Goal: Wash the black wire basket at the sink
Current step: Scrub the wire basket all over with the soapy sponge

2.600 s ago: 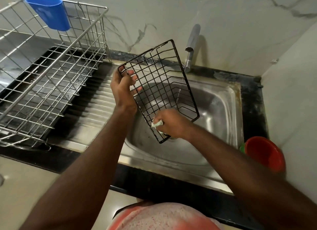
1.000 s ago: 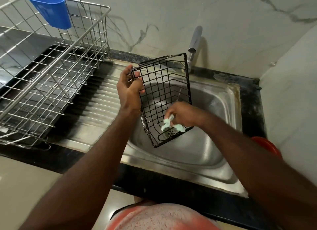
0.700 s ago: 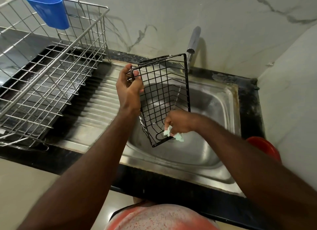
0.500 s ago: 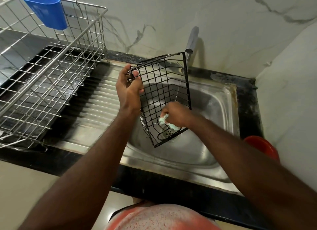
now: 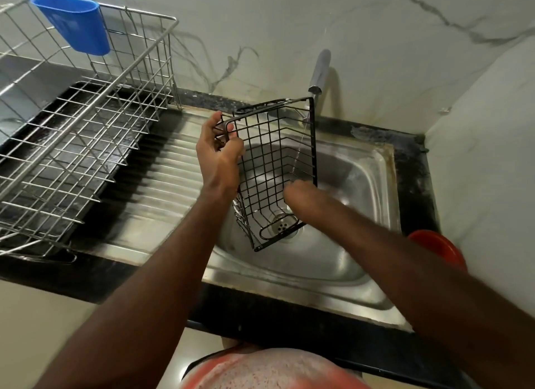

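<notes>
A marble wall stands behind a steel sink (image 5: 373,168) with a ribbed draining board. Over the bowl, the left hand (image 5: 218,154) holds the black wire basket (image 5: 275,168) by its upper corner, fingers closed around the rim wire, and the basket hangs tilted under a thin stream from the tap (image 5: 318,70). The right hand (image 5: 301,197) is blurred at the lower part; I cannot tell how its fingers are. The step looks like scrubbing and rinsing. Next, I think, the basket must be turned so other sides meet the water.
</notes>
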Tool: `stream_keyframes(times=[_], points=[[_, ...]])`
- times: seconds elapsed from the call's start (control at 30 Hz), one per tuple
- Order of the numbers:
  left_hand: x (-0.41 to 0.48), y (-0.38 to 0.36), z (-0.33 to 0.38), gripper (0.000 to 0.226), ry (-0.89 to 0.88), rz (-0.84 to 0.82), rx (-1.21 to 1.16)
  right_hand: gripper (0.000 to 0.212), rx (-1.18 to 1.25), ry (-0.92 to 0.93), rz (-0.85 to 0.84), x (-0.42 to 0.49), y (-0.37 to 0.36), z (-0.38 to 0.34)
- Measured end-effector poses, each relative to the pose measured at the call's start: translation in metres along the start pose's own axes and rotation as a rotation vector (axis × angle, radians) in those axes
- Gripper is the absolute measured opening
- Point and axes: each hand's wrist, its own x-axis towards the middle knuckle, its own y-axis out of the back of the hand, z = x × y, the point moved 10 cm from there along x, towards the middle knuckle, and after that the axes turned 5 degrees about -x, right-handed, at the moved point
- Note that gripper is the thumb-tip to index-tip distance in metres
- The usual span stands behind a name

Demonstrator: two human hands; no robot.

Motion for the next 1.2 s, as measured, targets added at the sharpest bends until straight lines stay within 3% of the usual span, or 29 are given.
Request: stream_keyframes(times=[0.1, 0.23, 0.3, 0.4, 0.5, 0.57, 0.67, 0.87, 1.2], points=[[0.002, 0.001, -0.002, 0.058, -0.003, 0.011, 0.000, 0.022, 0.012, 0.018, -0.088, -0.003, -0.018, 0.001], [0.001, 0.005, -0.001, 0.060, -0.018, 0.006, -0.023, 0.030, 0.393, 0.100, -0.227, -0.009, -0.029, 0.004], [0.001, 0.008, -0.002, 0.061, -0.004, 0.026, -0.033, 0.031, 0.573, 0.096, -0.172, -0.011, -0.019, 0.006], [0.002, 0.007, -0.001, 0.058, 0.014, 0.037, -0.046, 0.032, 0.858, -0.087, 0.020, -0.007, -0.008, 0.032], [0.002, 0.004, 0.002, 0.059, 0.016, 0.037, -0.045, 0.025, 0.608, -0.160, 0.122, -0.005, -0.010, 0.038], [0.003, 0.004, 0.001, 0.061, 0.026, 0.045, -0.049, 0.028, 0.359, -0.136, 0.122, -0.007, -0.015, 0.028], [0.003, 0.007, 0.000, 0.060, 0.040, 0.065, -0.063, 0.027, 0.237, -0.048, 0.103, -0.012, -0.015, 0.010], [0.002, 0.011, -0.001, 0.064, 0.053, 0.083, -0.060, 0.038, 0.234, 0.092, -0.053, -0.018, -0.025, -0.005], [0.001, 0.016, -0.007, 0.063, 0.069, 0.125, -0.085, 0.022, 0.467, 0.176, 0.025, -0.027, -0.027, -0.049]])
